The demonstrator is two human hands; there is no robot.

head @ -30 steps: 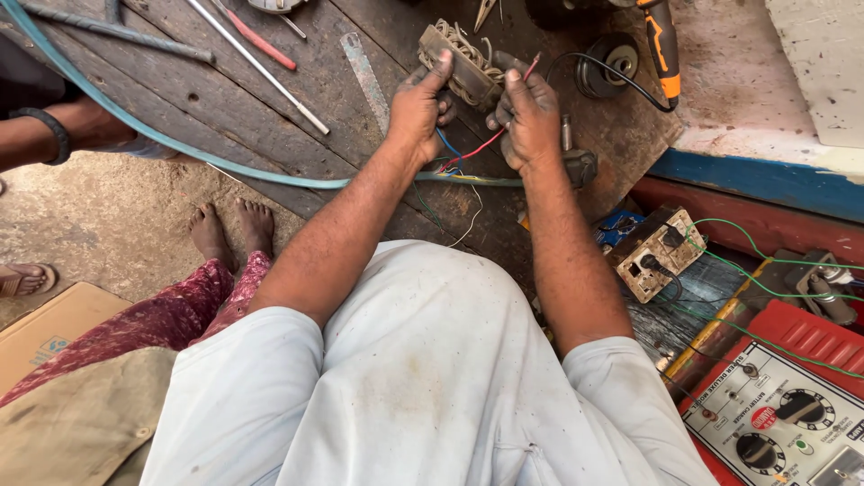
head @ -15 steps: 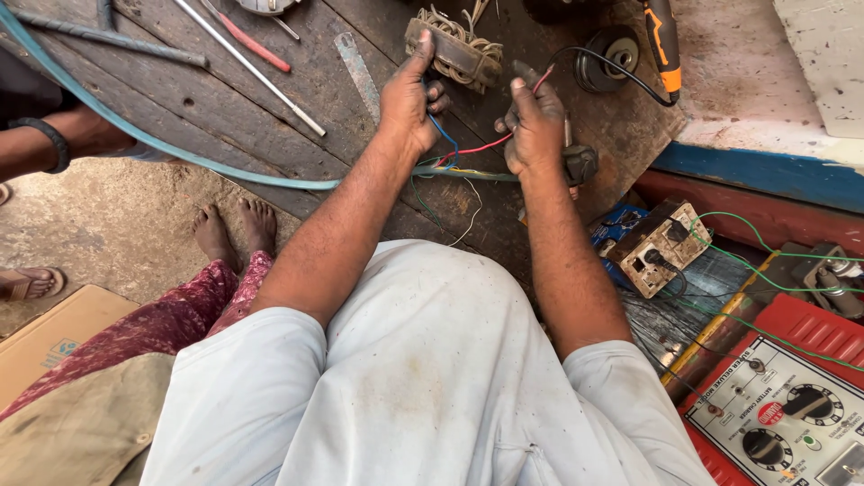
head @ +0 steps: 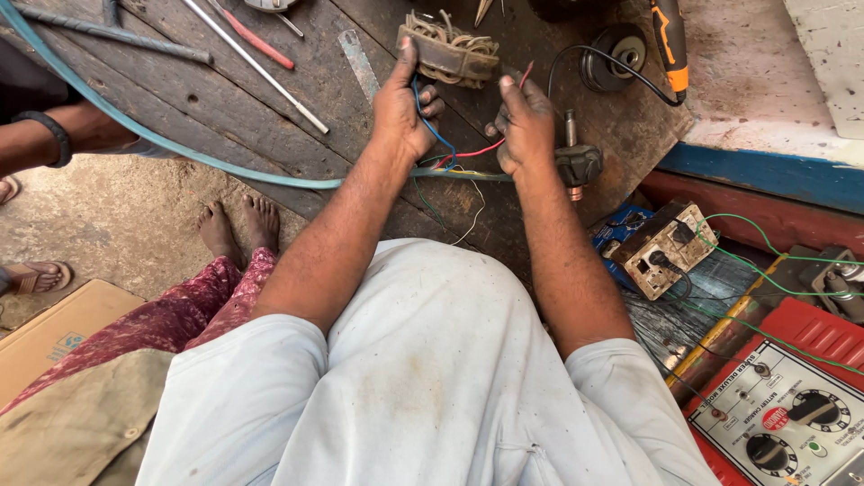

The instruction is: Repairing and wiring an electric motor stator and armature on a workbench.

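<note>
A small brown transformer [head: 447,52] wound with tan wire rests on the dark wooden bench [head: 270,117]. My left hand [head: 405,108] touches its left end with the thumb and grips a blue wire [head: 436,135]. My right hand [head: 525,126] pinches a red wire [head: 486,148] that runs between both hands. Green and white leads hang below the hands.
A turquoise hose [head: 162,144] crosses the bench. Metal rods [head: 256,67], a steel ruler [head: 360,65], an orange-handled tool [head: 668,45] and a black knob [head: 578,165] lie nearby. A red meter box [head: 792,414] and a switch box [head: 664,247] sit right. Another person's arm [head: 54,139] and bare feet [head: 238,225] are left.
The transformer has moved away from me across the bench. Both hands shifted from gripping its body to holding the coloured wires beneath it.
</note>
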